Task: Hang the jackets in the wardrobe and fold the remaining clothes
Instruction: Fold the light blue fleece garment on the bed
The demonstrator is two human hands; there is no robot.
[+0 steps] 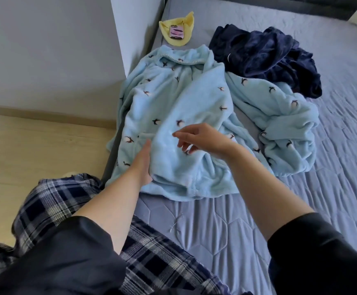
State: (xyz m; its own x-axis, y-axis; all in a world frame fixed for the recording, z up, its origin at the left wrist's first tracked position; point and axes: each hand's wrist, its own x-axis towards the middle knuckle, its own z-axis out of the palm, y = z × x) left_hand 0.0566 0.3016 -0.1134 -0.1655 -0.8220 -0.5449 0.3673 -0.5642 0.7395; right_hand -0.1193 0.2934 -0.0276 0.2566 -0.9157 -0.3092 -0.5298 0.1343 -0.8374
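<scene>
The light-blue fleece top (173,116) is spread on the bed (333,145), apparently so it can be folded. It is pressed flat by the left hand (143,165), fingers straight, seemingly to anchor the fold. The right hand (203,139) is hovered above, loosely open, holding nothing.

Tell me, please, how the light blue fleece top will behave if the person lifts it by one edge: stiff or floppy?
Probably floppy: the light blue fleece top lies in soft folds on the bed and drapes over its edge. Likely light but bulky, since the pile looks thick. It should not slip much; the left hand presses it flat.
</scene>
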